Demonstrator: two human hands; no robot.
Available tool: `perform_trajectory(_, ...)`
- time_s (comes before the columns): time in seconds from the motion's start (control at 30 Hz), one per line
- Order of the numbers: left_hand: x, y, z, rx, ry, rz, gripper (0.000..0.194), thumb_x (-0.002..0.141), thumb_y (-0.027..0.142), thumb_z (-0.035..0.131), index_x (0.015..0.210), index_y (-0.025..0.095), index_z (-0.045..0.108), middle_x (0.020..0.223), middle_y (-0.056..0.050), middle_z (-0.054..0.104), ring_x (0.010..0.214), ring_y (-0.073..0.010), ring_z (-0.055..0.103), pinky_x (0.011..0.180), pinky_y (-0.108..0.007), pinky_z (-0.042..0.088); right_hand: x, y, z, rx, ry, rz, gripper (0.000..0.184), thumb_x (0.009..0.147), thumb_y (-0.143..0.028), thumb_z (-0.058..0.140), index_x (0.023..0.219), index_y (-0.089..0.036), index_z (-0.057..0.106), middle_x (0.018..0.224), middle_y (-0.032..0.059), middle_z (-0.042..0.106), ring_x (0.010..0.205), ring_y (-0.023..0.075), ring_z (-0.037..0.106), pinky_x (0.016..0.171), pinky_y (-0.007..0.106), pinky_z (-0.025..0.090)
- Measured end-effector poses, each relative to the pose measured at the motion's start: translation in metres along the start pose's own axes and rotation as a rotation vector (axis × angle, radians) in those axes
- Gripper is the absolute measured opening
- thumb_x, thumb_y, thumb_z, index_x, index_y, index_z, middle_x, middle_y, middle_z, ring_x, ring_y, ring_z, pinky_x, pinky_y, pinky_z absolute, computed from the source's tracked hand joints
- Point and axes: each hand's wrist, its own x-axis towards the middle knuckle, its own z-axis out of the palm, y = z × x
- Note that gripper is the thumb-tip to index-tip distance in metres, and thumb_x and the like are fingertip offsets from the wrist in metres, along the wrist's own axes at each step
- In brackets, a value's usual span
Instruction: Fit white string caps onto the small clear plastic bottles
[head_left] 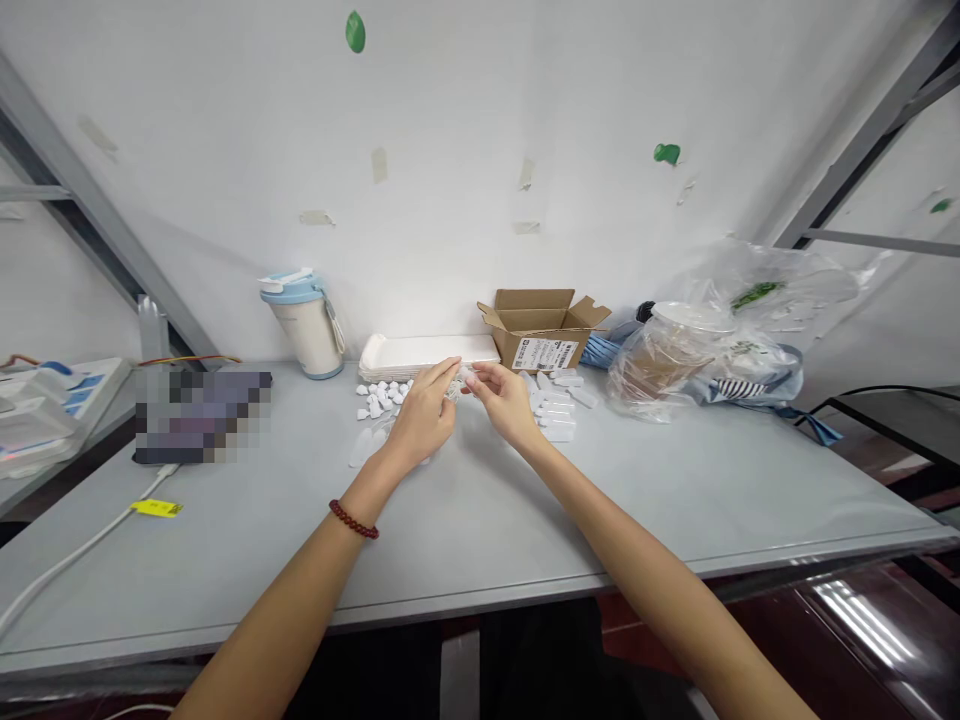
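My left hand (430, 412) and my right hand (504, 402) meet above the middle of the table, fingertips close together. Both are closed round a small clear plastic piece (463, 376), mostly covered by the fingers, so its exact kind is hard to make out. A dark red bead bracelet circles my left wrist. Left of my left hand lies a pile of small white plastic caps (382, 396). Several translucent plastic pieces (363, 446) lie nearer me, partly behind that hand. More clear, tube-like plastic pieces (556, 408) are spread just right of my right hand.
Behind my hands are a stack of white trays (427, 352) and an open cardboard box (541, 335). A tumbler (307, 330) and a blurred-out dark device (201, 418) with a white cable stand left. Bagged containers (664, 360) sit right, on the grey table (480, 530).
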Motion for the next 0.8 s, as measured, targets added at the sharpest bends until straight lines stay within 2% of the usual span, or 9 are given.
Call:
perform_trajectory(0.27, -0.0012, 0.0039, 0.0021, -0.03, 0.021, 0.05, 0.055, 0.075, 0.006, 0.041, 0.128, 0.015, 0.053, 0.133, -0.009, 0.054, 0.124, -0.0231, 0.048, 0.106, -0.045, 0.04, 0.0021, 0.004, -0.0036, -0.102, -0.074, -0.033, 0.029, 0.082, -0.028, 0.059, 0.11, -0.02, 0.059, 0.087, 0.0039, 0.068, 0.075, 0.0176, 0.069, 0.074, 0.032, 0.052)
perform_trajectory(0.6, -0.0011, 0.0076, 0.0008, -0.036, 0.063, 0.104, 0.044, 0.078, 0.007, 0.043, 0.117, 0.016, 0.059, 0.124, -0.009, 0.061, 0.117, -0.0226, 0.052, 0.102, -0.044, 0.044, 0.0007, 0.0024, -0.0037, -0.046, -0.078, -0.048, 0.023, 0.08, -0.032, 0.059, 0.099, -0.019, 0.061, 0.082, 0.0026, 0.068, 0.071, 0.0157, 0.067, 0.07, 0.031, 0.052)
perform_trajectory(0.8, -0.002, 0.0081, 0.0041, -0.006, 0.105, 0.096, 0.041, 0.079, 0.007, 0.043, 0.114, 0.018, 0.061, 0.122, -0.008, 0.063, 0.116, -0.0215, 0.055, 0.101, -0.044, 0.045, 0.0017, 0.0035, -0.0022, -0.007, -0.024, -0.033, 0.025, 0.078, -0.038, 0.061, 0.094, -0.019, 0.059, 0.077, 0.0015, 0.068, 0.069, 0.0161, 0.067, 0.068, 0.031, 0.052)
